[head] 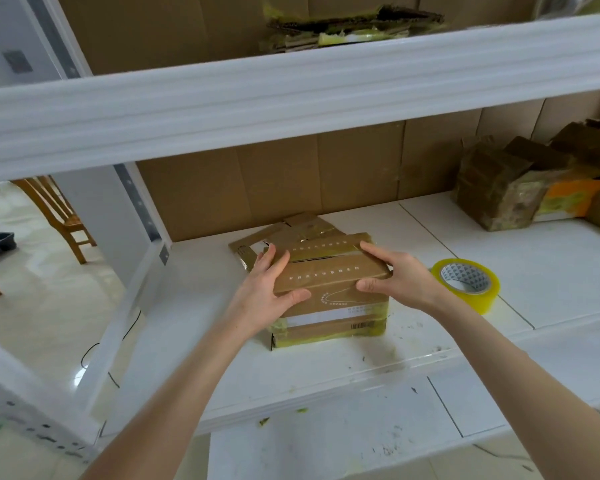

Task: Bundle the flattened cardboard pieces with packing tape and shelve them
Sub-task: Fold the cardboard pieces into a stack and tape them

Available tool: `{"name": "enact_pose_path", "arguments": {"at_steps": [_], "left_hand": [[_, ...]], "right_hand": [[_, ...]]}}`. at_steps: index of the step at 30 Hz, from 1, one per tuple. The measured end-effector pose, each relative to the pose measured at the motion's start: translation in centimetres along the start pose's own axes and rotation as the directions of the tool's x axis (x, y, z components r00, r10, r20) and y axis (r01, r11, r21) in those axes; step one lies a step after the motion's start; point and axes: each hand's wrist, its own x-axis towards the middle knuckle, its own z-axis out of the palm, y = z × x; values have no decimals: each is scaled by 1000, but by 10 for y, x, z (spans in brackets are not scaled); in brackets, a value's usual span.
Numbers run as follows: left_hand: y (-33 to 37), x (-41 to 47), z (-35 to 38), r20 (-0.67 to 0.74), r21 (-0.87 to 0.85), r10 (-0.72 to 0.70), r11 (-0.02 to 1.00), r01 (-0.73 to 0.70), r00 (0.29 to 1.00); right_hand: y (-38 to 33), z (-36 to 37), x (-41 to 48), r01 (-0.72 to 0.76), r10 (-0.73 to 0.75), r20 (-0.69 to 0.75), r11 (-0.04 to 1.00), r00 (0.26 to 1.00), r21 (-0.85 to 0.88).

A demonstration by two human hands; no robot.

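Cardboard pieces [329, 275], gripped at both ends by left hand [269, 292] and right hand [395, 277], could slip askew because they look untaped.

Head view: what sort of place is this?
Probably a storage or packing corner, maybe domestic: white metal shelving rack, taped cardboard bundles on its shelves, packing tape roll.

A stack of flattened brown cardboard pieces [340, 271], its lower layers bound in yellowish tape, lies on the white shelf board [222, 358]; a yellowish clear packing-tape roll [482, 299] lies flat just right.
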Motion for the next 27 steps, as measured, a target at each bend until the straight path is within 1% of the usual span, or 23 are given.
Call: {"name": "enact_pose_path", "arguments": {"at_steps": [2, 3, 4, 5, 6, 7, 10, 11, 12, 13, 14, 15, 16, 17, 18, 19, 20, 21, 23, 24, 26, 27], "left_hand": [[4, 1, 1, 14, -15, 8, 1000, -8, 1000], [6, 3, 1, 17, 14, 11, 1000, -11, 1000], [8, 6, -1, 9, 101, 18, 995, -19, 1000], [10, 9, -3, -11, 237, 34, 971, -31, 999], [15, 13, -3, -25, 374, 57, 926, -44, 998], [20, 16, -3, -32, 468, 82, 882, -57, 996], [29, 18, 10, -29, 589, 139, 802, -96, 990], [29, 17, 12, -32, 597, 149, 795, -101, 988], [28, 17, 12, -36, 590, 148, 801, -99, 988], [26, 17, 10, -46, 574, 146, 813, -93, 988], [25, 17, 8, -61, 560, 149, 824, -89, 987], [25, 17, 7, -75, 554, 158, 827, -91, 985], [27, 17, 7, -81, 556, 172, 825, -98, 982], [28, 18, 8, -81, 563, 179, 820, -103, 980], [29, 17, 8, -80, 568, 179, 816, -103, 981], [30, 17, 8, -82, 566, 168, 819, -93, 982], [29, 16, 7, -87, 549, 149, 832, -78, 985], [27, 15, 5, -90, 515, 127, 855, -63, 988], [24, 14, 1, -73, 447, 106, 893, -62, 992], [24, 13, 1, -69, 432, 117, 899, -76, 991], [25, 12, 0, -73, 432, 135, 897, -91, 988], [26, 12, 0, -74, 434, 133, 897, -88, 988]], "right_hand": [[2, -3, 0, -6, 6, -15, 1000, 1000, -10], [3, -4, 0, -11, 11, -18, 1000, 1000, -9], [3, -4, 0, -15, 15, -15, 1000, 1000, 1], [3, -4, 0, -16, 16, -11, 1000, 1000, 13], [3, -3, 0, -15, 16, -14, 1000, 1000, 19], [3, -1, 1, -22, 22, -22, 1000, 1000, 16], [1, 3, 1, -34, 33, -34, 999, 999, -40], [2, 2, -1, -26, 26, -16, 1000, 1000, 2], [4, -2, -3, -16, 16, 4, 994, 1000, 109], [8, -6, -5, -15, 17, -5, 971, 1000, 240], [14, -11, -8, -28, 52, -67, 949, 996, 315], [23, -18, -9, -67, 121, -169, 952, 978, 298], [35, -25, -10, -161, 206, -273, 970, 940, 180], [48, -30, -11, -295, 277, -348, 955, 896, 0], [61, -32, -14, -420, 331, -375, 888, 866, -187], [74, -31, -17, -496, 381, -355, 802, 854, -333], [86, -28, -20, -530, 428, -316, 730, 847, -431], [95, -24, -24, -544, 455, -298, 691, 839, -476], [106, -22, -28, -550, 451, -315, 682, 835, -482], [107, -25, -27, -533, 423, -326, 710, 845, -461], [93, -38, -20, -457, 336, -352, 816, 873, -353], [79, -47, -15, -405, 297, -383, 882, 875, -241]]}}
